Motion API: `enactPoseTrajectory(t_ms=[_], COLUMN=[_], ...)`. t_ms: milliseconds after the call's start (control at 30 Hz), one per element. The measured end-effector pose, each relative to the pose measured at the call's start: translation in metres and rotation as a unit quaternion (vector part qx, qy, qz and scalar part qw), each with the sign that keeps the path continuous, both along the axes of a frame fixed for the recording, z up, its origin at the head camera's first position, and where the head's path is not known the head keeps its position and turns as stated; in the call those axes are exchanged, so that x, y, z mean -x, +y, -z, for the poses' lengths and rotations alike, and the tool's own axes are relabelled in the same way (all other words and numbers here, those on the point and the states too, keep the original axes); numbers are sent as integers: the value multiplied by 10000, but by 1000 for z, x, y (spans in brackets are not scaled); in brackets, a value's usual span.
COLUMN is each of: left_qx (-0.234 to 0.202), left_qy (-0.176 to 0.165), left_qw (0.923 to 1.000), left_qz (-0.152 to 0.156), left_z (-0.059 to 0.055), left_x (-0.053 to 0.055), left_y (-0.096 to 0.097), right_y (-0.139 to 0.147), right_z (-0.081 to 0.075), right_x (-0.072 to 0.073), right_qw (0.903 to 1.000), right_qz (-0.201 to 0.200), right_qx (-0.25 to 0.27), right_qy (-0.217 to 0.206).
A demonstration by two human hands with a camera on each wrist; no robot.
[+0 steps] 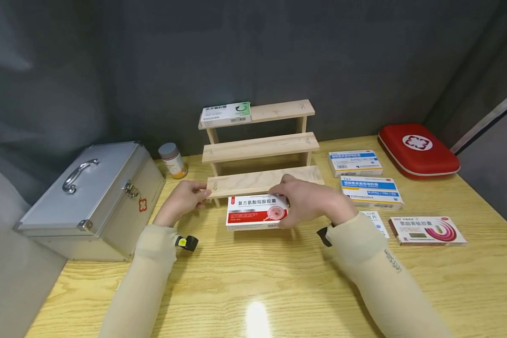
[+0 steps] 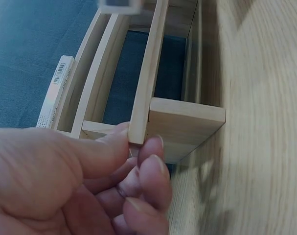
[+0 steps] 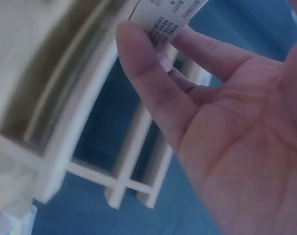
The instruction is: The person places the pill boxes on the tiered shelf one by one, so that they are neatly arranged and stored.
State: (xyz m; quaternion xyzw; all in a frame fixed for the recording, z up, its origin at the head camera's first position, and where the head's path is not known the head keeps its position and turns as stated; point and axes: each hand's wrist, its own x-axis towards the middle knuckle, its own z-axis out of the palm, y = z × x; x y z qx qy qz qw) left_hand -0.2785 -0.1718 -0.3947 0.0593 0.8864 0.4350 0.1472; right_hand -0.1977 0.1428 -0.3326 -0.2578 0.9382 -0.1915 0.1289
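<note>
1. Fingers of a person's right hand [image 1: 310,199] grip one end of a red-and-white medicine box [image 1: 251,216], closed to its thickness, just in front of the wooden rack's [image 1: 259,146] lowest shelf; whether box and shelf touch cannot be told.
2. Thumb and fingers of the left hand [image 1: 180,199] pinch that shelf's left end.
3. Green-and-white box [image 1: 225,114] lies atop the rack, at its left.
4. Pill bottle [image 1: 173,162] and silver case [image 1: 93,188] stand left of the rack.
5. Blue-and-white boxes [image 1: 371,191], a pink-ringed box [image 1: 427,231] and a red case [image 1: 418,152] lie to its right.
</note>
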Motion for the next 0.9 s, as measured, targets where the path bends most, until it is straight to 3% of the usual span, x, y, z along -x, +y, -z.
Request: enactPoseTrajectory(t_ms=[300,600,733,900], left_qx=[-6,-172,-208,-232], left_qy=[62,59,26,24], left_qw=[9999,9998,9998,9997], left_qz=[-79,67,39,77], left_z=[-2,1,2,0], left_x=[0,4,4,1], left_y=[-7,-3,-2,-3], right_y=[14,43,62,86], right_z=[-26,-45,-68,-101], right_x=[-4,-6,10,52], right_qw=[9996,9992,9987,9965], right_qz=[237,363,433,550], right_qx=[-6,173,61,-369], right_qy=[130,86,260,503])
